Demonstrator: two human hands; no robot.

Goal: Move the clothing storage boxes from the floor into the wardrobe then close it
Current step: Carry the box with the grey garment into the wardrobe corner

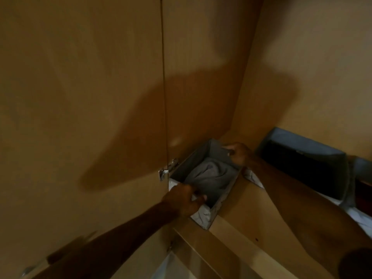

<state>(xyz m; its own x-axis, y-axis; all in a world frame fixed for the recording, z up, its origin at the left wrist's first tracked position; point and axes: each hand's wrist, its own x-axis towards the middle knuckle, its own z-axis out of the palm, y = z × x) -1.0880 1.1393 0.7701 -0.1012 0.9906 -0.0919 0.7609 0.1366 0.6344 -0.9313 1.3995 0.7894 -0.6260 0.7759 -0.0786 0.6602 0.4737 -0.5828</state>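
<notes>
While the left hand (186, 200) and the right hand (238, 154) curl over its two end rims, the small grey fabric storage box (193, 165) sits in the corner of the wooden wardrobe shelf (241, 214). It seems light and soft-walled, so the rims suit best.

head view, looking down, close to wardrobe shelf (237, 200)

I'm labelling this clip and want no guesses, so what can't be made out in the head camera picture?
All in the head view:
- Inside of the second box: lost in deep shadow.
- Bottom of the gray box: covered by gray cloth.
- Near corner of the gray box: under the gripping left hand.
- The floor and any boxes on it: outside the frame.
- Lower left corner: motion blur.
</notes>
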